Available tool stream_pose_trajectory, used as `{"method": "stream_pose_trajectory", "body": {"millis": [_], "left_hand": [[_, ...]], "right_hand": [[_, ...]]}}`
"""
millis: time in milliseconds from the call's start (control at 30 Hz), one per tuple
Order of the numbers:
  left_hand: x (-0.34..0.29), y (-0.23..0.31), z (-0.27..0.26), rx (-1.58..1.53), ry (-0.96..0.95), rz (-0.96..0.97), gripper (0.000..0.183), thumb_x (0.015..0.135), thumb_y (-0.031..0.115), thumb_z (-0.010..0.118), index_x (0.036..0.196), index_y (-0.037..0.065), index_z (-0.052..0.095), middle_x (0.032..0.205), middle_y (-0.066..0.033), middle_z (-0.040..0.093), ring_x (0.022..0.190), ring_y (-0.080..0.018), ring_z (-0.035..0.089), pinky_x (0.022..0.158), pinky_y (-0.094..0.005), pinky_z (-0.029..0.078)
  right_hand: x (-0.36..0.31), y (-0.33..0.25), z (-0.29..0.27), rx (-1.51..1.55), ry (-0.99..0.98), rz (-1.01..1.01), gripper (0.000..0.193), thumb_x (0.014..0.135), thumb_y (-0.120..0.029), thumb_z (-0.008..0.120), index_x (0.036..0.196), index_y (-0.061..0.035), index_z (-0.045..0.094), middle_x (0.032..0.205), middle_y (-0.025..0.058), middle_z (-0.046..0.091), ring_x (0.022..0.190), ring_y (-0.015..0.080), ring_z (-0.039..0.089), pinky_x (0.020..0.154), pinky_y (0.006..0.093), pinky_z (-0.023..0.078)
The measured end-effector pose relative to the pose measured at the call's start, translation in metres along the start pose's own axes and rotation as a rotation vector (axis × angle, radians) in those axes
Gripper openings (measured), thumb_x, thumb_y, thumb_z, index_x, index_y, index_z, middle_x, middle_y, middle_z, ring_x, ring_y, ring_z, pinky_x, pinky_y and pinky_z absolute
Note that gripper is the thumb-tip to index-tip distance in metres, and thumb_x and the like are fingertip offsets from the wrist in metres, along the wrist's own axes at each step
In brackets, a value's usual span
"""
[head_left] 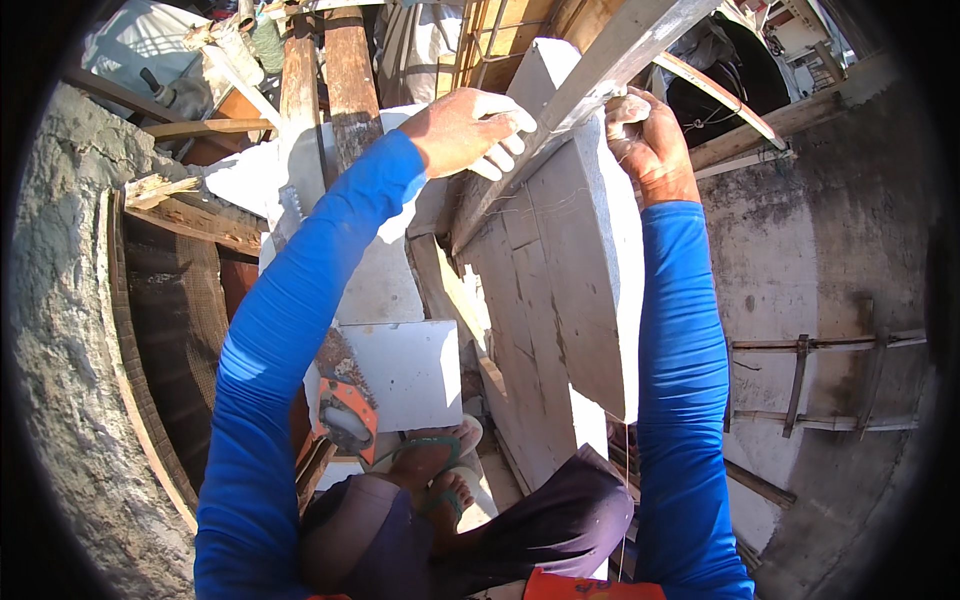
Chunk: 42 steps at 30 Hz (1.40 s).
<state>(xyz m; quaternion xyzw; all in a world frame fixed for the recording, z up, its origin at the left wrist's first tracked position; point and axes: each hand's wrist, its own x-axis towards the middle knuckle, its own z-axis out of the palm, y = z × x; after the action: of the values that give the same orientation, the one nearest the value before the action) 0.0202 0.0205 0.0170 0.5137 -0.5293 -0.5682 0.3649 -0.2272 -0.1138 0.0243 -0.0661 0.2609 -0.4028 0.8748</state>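
Observation:
My left hand (470, 130), its fingertips coated in white dust, is beside a long grey bar (590, 90) that slants across the view. Its fingers are apart and nothing shows in them. On the bar's other side, my right hand (652, 145) is curled closed at the far top end of a pale block (590, 250). What its fingers hold, if anything, is hidden. This block stands on top of a wall of light blocks (515, 330). Below the block's near end hangs a thin string (625, 500).
A handsaw with an orange handle (348, 405) lies by a white slab (410, 370) left of the wall. Weathered wooden planks (352, 85) stand beyond. A rough wall (70, 300) bounds the left, a stained grey wall (790, 260) the right. My sandalled feet (430, 470) are below.

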Motion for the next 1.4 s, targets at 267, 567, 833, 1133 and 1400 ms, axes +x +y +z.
{"method": "stream_pose_trajectory", "body": {"millis": [267, 567, 833, 1133, 1400], "left_hand": [[0.108, 0.023, 0.002, 0.432, 0.179, 0.309, 0.024, 0.093, 0.017, 0.062, 0.107, 0.001, 0.071, 0.094, -0.0157, 0.070, 0.077, -0.0265, 0.068, 0.066, -0.0368, 0.053], [0.126, 0.017, 0.009, 0.884, 0.085, 0.531, 0.013, 0.086, 0.012, 0.068, 0.088, 0.001, 0.073, 0.083, -0.0184, 0.069, 0.079, -0.0319, 0.067, 0.072, -0.0405, 0.054], [0.102, -0.010, 0.016, -0.596, 0.146, 0.274, 0.019, 0.101, 0.010, 0.055, 0.104, 0.001, 0.071, 0.091, -0.0033, 0.064, 0.073, -0.0114, 0.053, 0.065, -0.0282, 0.045], [0.103, -0.028, 0.016, -0.674, 0.100, 0.336, 0.017, 0.103, 0.018, 0.059, 0.112, 0.003, 0.061, 0.096, -0.0025, 0.053, 0.079, -0.0112, 0.052, 0.080, -0.0323, 0.050], [0.084, -0.032, 0.033, -0.731, 0.145, 0.444, 0.021, 0.106, 0.018, 0.057, 0.120, 0.003, 0.058, 0.097, -0.0006, 0.056, 0.084, -0.0090, 0.053, 0.091, -0.0342, 0.050]], "right_hand": [[0.011, -0.016, 0.032, -0.763, 0.051, 0.017, 0.025, 0.108, -0.021, 0.051, 0.093, -0.0026, 0.056, 0.069, -0.0028, 0.048, 0.050, 0.0022, 0.043, 0.038, 0.0146, 0.038], [0.029, -0.052, 0.027, -1.459, 0.118, -0.197, 0.026, 0.108, -0.020, 0.055, 0.109, 0.0045, 0.062, 0.077, 0.0003, 0.056, 0.058, 0.0047, 0.054, 0.044, 0.0168, 0.049], [-0.123, -0.002, 0.017, -0.831, -0.054, -0.204, 0.044, 0.104, -0.023, 0.060, 0.131, 0.0108, 0.054, 0.100, 0.0092, 0.064, 0.079, 0.0129, 0.063, 0.070, 0.0307, 0.064], [-0.246, 0.042, 0.080, -0.712, -0.010, -0.202, 0.064, 0.104, -0.017, 0.057, 0.152, 0.0143, 0.029, 0.070, 0.0106, 0.063, 0.038, 0.0089, 0.050, 0.034, 0.0258, 0.052], [-0.177, -0.187, 0.109, -2.561, 0.590, -1.375, 0.035, 0.104, -0.032, 0.061, 0.124, -0.0053, 0.069, 0.102, 0.0085, 0.073, 0.092, 0.0217, 0.071, 0.083, 0.0323, 0.054]]}}
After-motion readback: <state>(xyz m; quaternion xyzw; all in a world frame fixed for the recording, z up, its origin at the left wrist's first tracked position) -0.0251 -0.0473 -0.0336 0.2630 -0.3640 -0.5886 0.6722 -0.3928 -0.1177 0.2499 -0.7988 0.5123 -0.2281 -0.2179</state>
